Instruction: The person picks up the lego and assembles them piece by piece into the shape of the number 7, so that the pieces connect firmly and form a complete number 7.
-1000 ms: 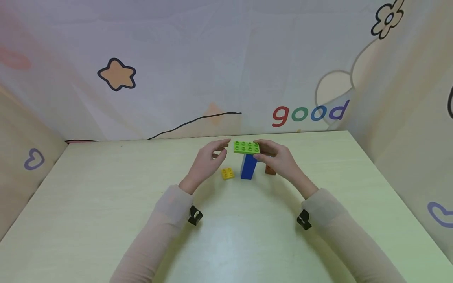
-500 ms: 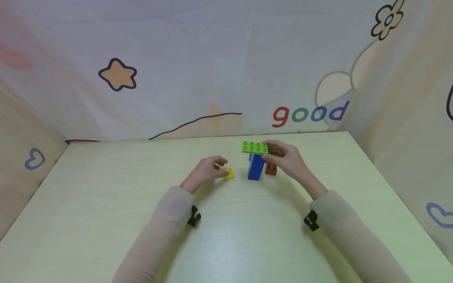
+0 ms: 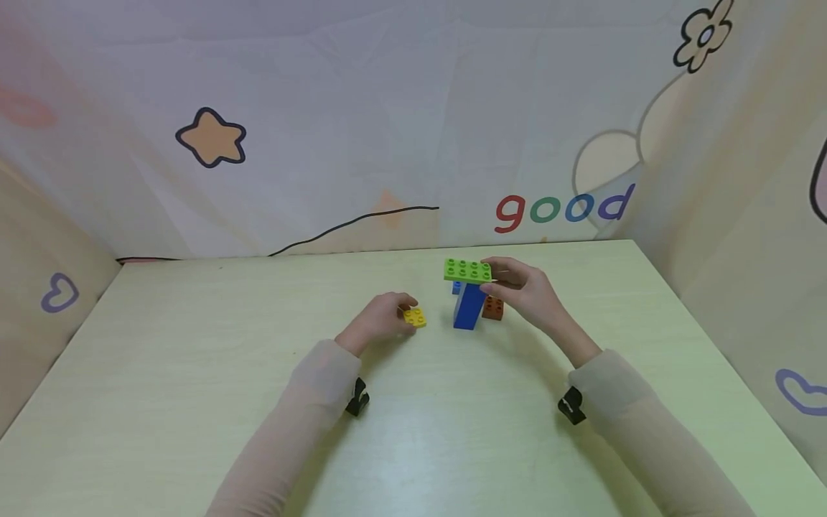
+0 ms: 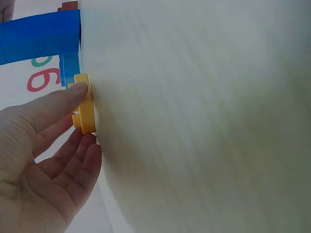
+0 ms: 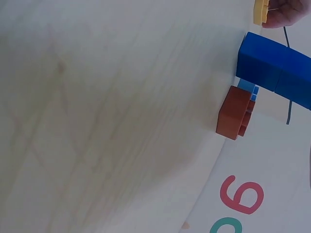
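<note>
Between the thumb and fingers of the left hand point(image 3: 377, 318), a yellow brick point(image 3: 416, 317) is pinched low by the table point(image 3: 426, 431), studs facing up. Across from it, the right hand point(image 3: 522, 285) grips one end of a green plate point(image 3: 466, 271), thumb towards us, fingers behind. Under that plate, just left of the right hand, is a blue column point(image 3: 469, 307). Below the right hand sits a brown brick point(image 3: 493, 308), and a lighter blue brick point(image 3: 456, 288) peeks out behind the column.
</note>
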### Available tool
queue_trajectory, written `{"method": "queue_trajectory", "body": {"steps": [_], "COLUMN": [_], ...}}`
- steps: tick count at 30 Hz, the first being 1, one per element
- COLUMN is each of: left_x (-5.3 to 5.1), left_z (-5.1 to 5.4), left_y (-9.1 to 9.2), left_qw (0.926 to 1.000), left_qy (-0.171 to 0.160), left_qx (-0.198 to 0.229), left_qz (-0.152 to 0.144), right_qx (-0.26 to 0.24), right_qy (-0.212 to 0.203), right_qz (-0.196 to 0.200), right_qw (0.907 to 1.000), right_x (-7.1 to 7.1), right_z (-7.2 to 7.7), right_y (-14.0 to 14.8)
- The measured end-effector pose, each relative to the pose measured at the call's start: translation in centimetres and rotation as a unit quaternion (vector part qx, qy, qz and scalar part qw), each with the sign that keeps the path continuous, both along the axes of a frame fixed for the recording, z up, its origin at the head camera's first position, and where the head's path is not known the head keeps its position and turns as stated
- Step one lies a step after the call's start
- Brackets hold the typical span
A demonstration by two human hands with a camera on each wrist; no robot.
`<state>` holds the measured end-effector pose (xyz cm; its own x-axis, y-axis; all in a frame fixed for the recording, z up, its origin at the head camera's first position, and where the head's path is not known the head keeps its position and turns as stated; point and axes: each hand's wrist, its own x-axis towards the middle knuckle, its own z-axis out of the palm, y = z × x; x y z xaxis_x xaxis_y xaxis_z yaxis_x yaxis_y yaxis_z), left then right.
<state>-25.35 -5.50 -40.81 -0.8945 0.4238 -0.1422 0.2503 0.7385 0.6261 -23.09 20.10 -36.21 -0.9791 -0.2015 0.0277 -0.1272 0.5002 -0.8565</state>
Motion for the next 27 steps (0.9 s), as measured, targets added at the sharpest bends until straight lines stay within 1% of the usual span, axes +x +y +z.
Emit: {"method": "queue_trajectory", "body": {"steps": [4, 7, 10, 13, 17, 20, 27], "left_x": [0.1, 0.2, 0.2, 0.2, 0.3, 0.3, 0.6], "left_z": [0.0, 0.0, 0.1, 0.4, 1.3, 2.2, 4.1], "left_y": [0.2, 0.2, 0.0, -0.5, -1.3, -1.8, -3.0], "left_qw": [0.9999, 0.9999, 1.0000, 0.9994, 0.9982, 0.9969, 0.9904], "left_qy": [0.009, 0.009, 0.001, -0.011, -0.008, 0.006, 0.018], "left_qx": [-0.008, -0.009, 0.003, 0.030, 0.060, 0.079, 0.136], "left_qz": [0.003, 0.004, 0.006, 0.008, 0.001, 0.000, 0.019], "right_qx": [-0.001, -0.002, -0.001, 0.000, 0.000, 0.002, 0.004], "right_qy": [0.001, -0.001, -0.001, -0.001, 0.002, 0.006, 0.007], "right_qz": [0.002, 0.004, 0.007, 0.009, 0.013, 0.016, 0.018], "right_qw": [1.0000, 1.0000, 1.0000, 1.0000, 0.9999, 0.9999, 0.9998], "right_x": [0.0, -0.1, -0.1, 0.0, -0.1, -0.2, -0.4], "right_z": [0.0, -0.1, -0.2, -0.2, -0.3, -0.4, -0.6], "right_y": [0.0, 0.1, 0.1, 0.1, 0.0, -0.1, -0.3]}}
